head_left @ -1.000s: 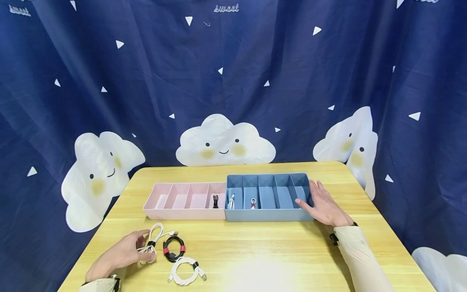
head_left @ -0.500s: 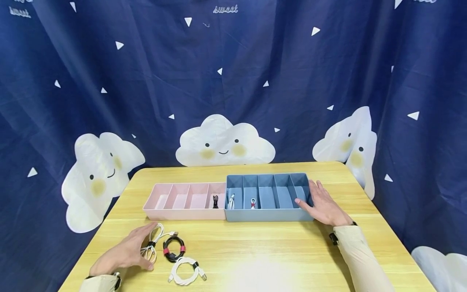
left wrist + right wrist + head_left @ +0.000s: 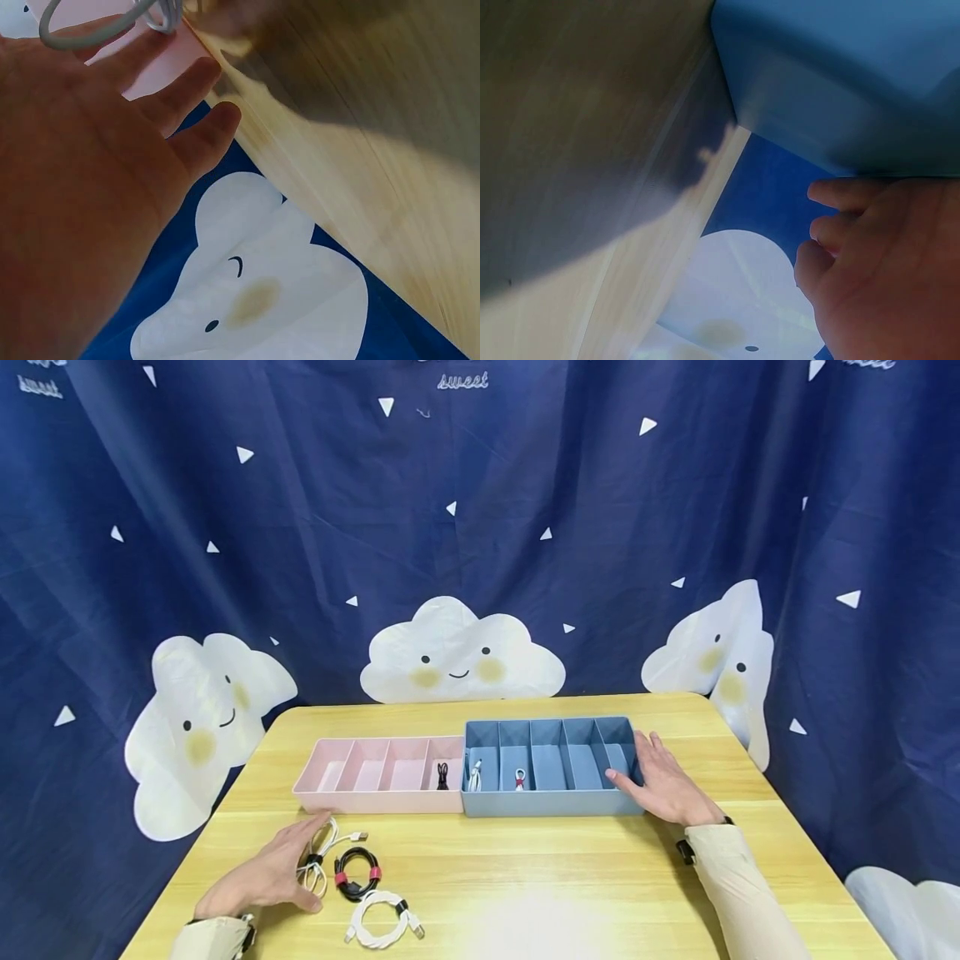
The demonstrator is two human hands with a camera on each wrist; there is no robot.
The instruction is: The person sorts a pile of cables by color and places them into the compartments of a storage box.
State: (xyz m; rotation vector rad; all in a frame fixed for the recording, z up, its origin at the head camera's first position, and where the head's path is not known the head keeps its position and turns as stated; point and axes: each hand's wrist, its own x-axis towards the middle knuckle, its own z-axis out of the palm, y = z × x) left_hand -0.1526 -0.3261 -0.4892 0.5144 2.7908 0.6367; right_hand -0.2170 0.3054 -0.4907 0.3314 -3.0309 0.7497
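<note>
Judging by the head view, the putting-away of cables looks about half done: three bundles sit in compartments and three lie loose on the desk (image 3: 600, 860). The pink box (image 3: 378, 802), toward the desk's far left corner, has a black cable (image 3: 442, 777) in its rightmost compartment. The blue box (image 3: 553, 803), against its right end, has a pale cable (image 3: 475, 777) in the leftmost compartment and a red-tied cable (image 3: 520, 781) in the next. Left over, toward the desk's left edge and in front of the pink box, are a black-tied white cable (image 3: 313, 861), a black coil (image 3: 354, 887) and a white coil (image 3: 358, 922). The left hand (image 3: 258, 875) is spread wide around the black-tied white cable without gripping it. The right hand (image 3: 667, 785) lies open at the blue box's right end, thumb over the rim, probably steadying it.

The left wrist view shows spread fingers with a loop of that cable close by; I cannot tell whether they touch.

The right wrist view shows fingers beside the blue box's end wall, the thumb out of sight and no cable visible.
</note>
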